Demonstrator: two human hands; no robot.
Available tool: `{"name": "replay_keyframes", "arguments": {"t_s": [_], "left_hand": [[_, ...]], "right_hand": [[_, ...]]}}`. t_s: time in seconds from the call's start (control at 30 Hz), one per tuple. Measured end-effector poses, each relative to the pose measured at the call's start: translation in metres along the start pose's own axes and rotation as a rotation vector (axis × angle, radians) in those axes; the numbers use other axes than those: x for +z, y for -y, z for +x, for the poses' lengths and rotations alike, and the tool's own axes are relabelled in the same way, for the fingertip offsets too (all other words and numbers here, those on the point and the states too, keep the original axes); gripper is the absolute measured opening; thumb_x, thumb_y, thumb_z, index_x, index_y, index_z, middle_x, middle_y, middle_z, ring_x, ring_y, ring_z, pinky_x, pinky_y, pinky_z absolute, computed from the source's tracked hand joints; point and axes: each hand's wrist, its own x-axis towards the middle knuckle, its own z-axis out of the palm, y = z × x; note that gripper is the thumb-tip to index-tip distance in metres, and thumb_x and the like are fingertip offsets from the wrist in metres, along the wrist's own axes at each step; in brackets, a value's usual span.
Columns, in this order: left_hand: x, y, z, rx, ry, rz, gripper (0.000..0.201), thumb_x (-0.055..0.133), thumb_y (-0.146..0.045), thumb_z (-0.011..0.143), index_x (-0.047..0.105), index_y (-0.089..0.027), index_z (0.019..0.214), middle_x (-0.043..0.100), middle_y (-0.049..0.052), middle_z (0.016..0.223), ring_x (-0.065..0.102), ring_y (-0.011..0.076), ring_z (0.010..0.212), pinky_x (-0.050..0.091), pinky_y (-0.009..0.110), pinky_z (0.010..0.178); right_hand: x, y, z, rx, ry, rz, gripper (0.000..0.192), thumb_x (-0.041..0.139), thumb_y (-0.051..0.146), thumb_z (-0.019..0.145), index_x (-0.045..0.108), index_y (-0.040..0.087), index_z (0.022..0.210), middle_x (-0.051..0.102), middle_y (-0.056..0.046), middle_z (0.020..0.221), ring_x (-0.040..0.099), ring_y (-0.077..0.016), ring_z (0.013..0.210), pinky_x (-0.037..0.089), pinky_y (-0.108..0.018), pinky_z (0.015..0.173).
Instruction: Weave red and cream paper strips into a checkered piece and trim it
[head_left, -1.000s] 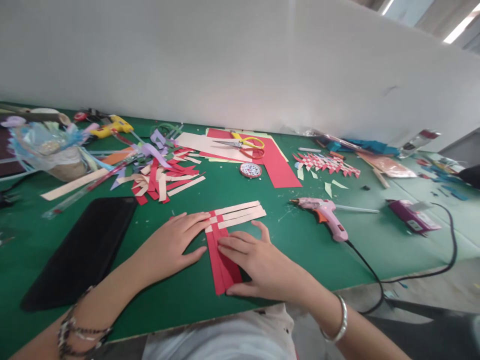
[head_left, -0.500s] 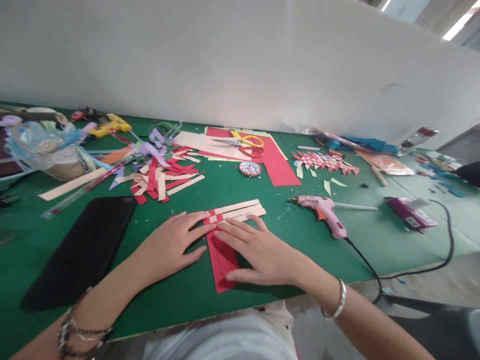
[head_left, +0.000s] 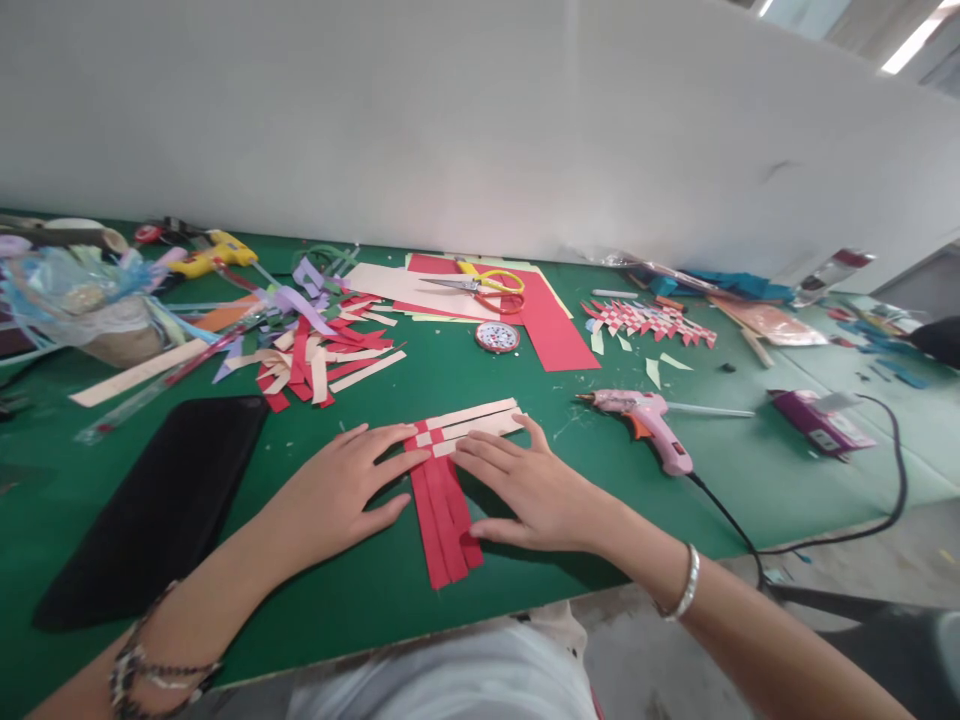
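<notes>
Red paper strips (head_left: pixel 442 520) run toward the table's front edge, and cream paper strips (head_left: pixel 480 414) run off to the right. They interlace in a small checkered corner between my hands. My left hand (head_left: pixel 349 490) lies flat with fingers apart, its fingertips on the left edge of the weave. My right hand (head_left: pixel 525 490) is spread over the cream strips, fingers on the lowest one and thumb beside the right-hand red strip. Neither hand grips anything. My right fingers cover part of the cream strips.
A pink glue gun (head_left: pixel 645 420) with a cord lies to the right. A black pouch-like object (head_left: pixel 161 500) is at left. Behind are a pile of paper strips (head_left: pixel 315 360), scissors (head_left: pixel 480 285) on paper sheets, a round tin (head_left: pixel 497 337) and a woven zigzag piece (head_left: pixel 652 320).
My right hand has slid slightly right and up, uncovering more of the red strips, which now look more spread at their lower ends. My left hand stays on the weave.
</notes>
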Motion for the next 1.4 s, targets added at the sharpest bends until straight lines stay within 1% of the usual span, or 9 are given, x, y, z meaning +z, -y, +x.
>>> {"name": "replay_keyframes", "arguments": {"t_s": [0.13, 0.37, 0.57, 0.7, 0.8, 0.93, 1.1, 1.27, 1.4], "left_hand": [[-0.001, 0.000, 0.001, 0.002, -0.002, -0.015, 0.041, 0.044, -0.037, 0.088, 0.052, -0.031, 0.127, 0.050, 0.007, 0.135, 0.051, 0.0260, 0.115, 0.040, 0.048, 0.097], [0.000, -0.001, 0.001, 0.003, 0.004, 0.005, 0.040, 0.042, -0.036, 0.088, 0.052, -0.032, 0.127, 0.050, 0.006, 0.135, 0.051, 0.0247, 0.115, 0.039, 0.048, 0.099], [-0.001, -0.001, 0.001, 0.002, -0.006, -0.013, 0.039, 0.043, -0.035, 0.088, 0.054, -0.031, 0.125, 0.051, 0.006, 0.134, 0.052, 0.0250, 0.113, 0.040, 0.049, 0.098], [-0.003, -0.001, 0.001, -0.004, -0.005, -0.033, 0.039, 0.044, -0.035, 0.087, 0.055, -0.031, 0.124, 0.051, 0.006, 0.134, 0.052, 0.0252, 0.113, 0.042, 0.046, 0.096], [-0.002, -0.001, 0.002, -0.005, -0.015, -0.043, 0.039, 0.043, -0.035, 0.088, 0.055, -0.031, 0.124, 0.051, 0.006, 0.134, 0.052, 0.0254, 0.113, 0.042, 0.046, 0.096], [-0.001, -0.001, 0.001, -0.008, -0.016, -0.040, 0.039, 0.042, -0.036, 0.088, 0.054, -0.031, 0.125, 0.050, 0.006, 0.135, 0.052, 0.0257, 0.113, 0.043, 0.046, 0.095], [-0.001, -0.001, 0.002, -0.011, -0.021, -0.044, 0.039, 0.040, -0.037, 0.089, 0.056, -0.030, 0.124, 0.051, 0.007, 0.133, 0.052, 0.0263, 0.113, 0.043, 0.046, 0.094], [-0.004, -0.002, 0.002, -0.013, -0.009, -0.063, 0.038, 0.041, -0.038, 0.088, 0.056, -0.030, 0.122, 0.051, 0.006, 0.133, 0.051, 0.0264, 0.114, 0.043, 0.042, 0.094], [-0.008, -0.006, 0.001, -0.082, 0.026, -0.141, 0.043, 0.047, -0.044, 0.085, 0.050, -0.027, 0.125, 0.049, 0.007, 0.134, 0.048, 0.0273, 0.118, 0.042, 0.042, 0.096]], "right_hand": [[0.001, -0.009, -0.009, 0.029, -0.014, -0.056, 0.063, 0.035, 0.056, 0.090, 0.039, 0.014, 0.136, 0.044, -0.014, 0.140, 0.036, -0.0238, 0.131, 0.008, -0.053, 0.110], [0.004, -0.017, -0.018, 0.040, -0.031, -0.110, 0.063, 0.035, 0.057, 0.090, 0.040, 0.015, 0.136, 0.044, -0.014, 0.140, 0.036, -0.0263, 0.131, 0.010, -0.056, 0.108], [0.001, -0.023, -0.024, 0.105, -0.038, -0.092, 0.064, 0.032, 0.058, 0.090, 0.039, 0.015, 0.137, 0.044, -0.015, 0.139, 0.036, -0.0270, 0.130, 0.003, -0.058, 0.108], [0.000, -0.025, -0.029, 0.126, -0.034, -0.098, 0.063, 0.033, 0.056, 0.090, 0.037, 0.016, 0.138, 0.045, -0.015, 0.139, 0.037, -0.0278, 0.130, 0.006, -0.058, 0.107], [0.001, -0.026, -0.031, 0.131, -0.058, -0.137, 0.062, 0.035, 0.056, 0.090, 0.039, 0.016, 0.137, 0.046, -0.015, 0.137, 0.039, -0.0284, 0.128, 0.009, -0.059, 0.106], [0.002, -0.028, -0.034, 0.146, -0.080, -0.166, 0.060, 0.036, 0.054, 0.090, 0.041, 0.015, 0.136, 0.049, -0.015, 0.135, 0.042, -0.0278, 0.126, 0.011, -0.058, 0.106], [0.001, -0.032, -0.037, 0.191, -0.080, -0.157, 0.058, 0.033, 0.053, 0.092, 0.041, 0.015, 0.135, 0.047, -0.015, 0.137, 0.040, -0.0272, 0.128, 0.008, -0.058, 0.107], [0.000, -0.033, -0.041, 0.199, -0.072, -0.163, 0.055, 0.031, 0.050, 0.094, 0.041, 0.016, 0.135, 0.047, -0.014, 0.138, 0.041, -0.0254, 0.128, 0.006, -0.056, 0.107], [-0.005, -0.031, -0.039, 0.230, -0.119, -0.153, 0.046, 0.031, 0.044, 0.095, 0.045, 0.018, 0.130, 0.051, -0.013, 0.133, 0.046, -0.0240, 0.122, 0.008, -0.055, 0.106]]}}
